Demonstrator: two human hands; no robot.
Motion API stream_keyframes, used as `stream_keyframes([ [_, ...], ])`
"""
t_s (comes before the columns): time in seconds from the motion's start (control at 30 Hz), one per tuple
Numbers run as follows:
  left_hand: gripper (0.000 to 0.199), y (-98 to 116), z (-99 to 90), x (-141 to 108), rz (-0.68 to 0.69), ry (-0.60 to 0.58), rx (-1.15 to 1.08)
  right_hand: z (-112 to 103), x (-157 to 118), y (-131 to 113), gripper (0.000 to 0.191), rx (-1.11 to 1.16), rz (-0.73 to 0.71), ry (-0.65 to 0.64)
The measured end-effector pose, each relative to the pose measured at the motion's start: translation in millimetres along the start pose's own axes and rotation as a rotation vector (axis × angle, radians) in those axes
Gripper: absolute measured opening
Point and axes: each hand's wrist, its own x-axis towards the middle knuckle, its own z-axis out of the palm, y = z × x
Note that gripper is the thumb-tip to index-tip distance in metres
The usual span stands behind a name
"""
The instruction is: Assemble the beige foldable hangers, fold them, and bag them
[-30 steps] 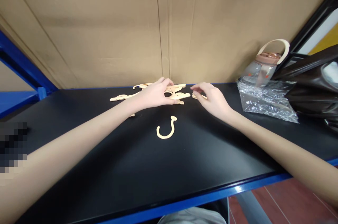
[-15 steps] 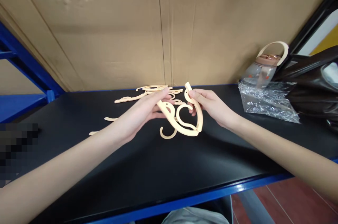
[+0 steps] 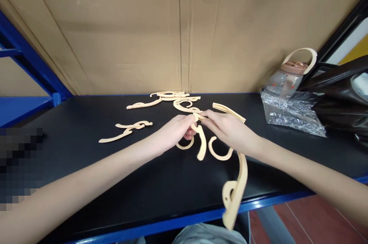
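Observation:
Near the middle of the black tabletop, my left hand (image 3: 185, 127) is closed on a cream folding hanger piece (image 3: 202, 144), whose curved arm hangs below the fingers. Right beside it, my right hand (image 3: 222, 125) is closed, its fingertips meeting the left ones at the piece. A longer cream hanger arm (image 3: 240, 186) extends from under my right hand past the table's front edge, with a cream hook (image 3: 220, 156) close by. What joins these parts is hidden by the hands. Another hook (image 3: 185, 145) shows under my left hand.
More cream hangers (image 3: 169, 94) lie at the back, a folded one (image 3: 228, 112) behind my right hand, and loose parts (image 3: 133, 125) at left. A clear bottle (image 3: 290, 75) and crinkled plastic bag (image 3: 290, 112) stand at right. Cardboard (image 3: 129, 45) backs the black table (image 3: 161, 182).
The hands have come together. The bent hanger between them has opened out, one arm now reaching toward the front edge. Loose parts at left and a folded hanger behind my right hand have come into view.

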Motion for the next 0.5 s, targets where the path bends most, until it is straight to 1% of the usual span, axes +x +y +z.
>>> stream_keyframes([
  [0.07,0.025,-1,1.0,0,-0.029,-0.008,0.016,0,-2,1,0.024,-0.144,-0.01,-0.044],
  [0.17,0.024,0,5.5,-1,-0.056,-0.01,-0.01,0,-2,0,0.023,-0.37,-0.051,-0.061],
  [0.27,0.021,3,13.7,-3,-0.062,-0.001,-0.13,2,0,-2,0.019,-0.47,-0.052,-0.109],
  [0.33,0.022,4,18.6,-3,-0.078,0.024,-0.202,4,2,-2,0.018,-0.47,-0.004,-0.131],
  [0.4,0.025,2,22.0,-2,-0.088,0.043,-0.225,7,5,-2,0.019,-0.423,0.035,-0.13],
  [0.47,0.026,-3,24.8,-2,-0.08,0.038,-0.203,9,7,0,0.024,-0.302,0.043,-0.112],
  [0.5,0.027,-6,26.4,-3,-0.055,0.027,-0.176,9,8,1,0.027,-0.203,0.05,-0.111],
])
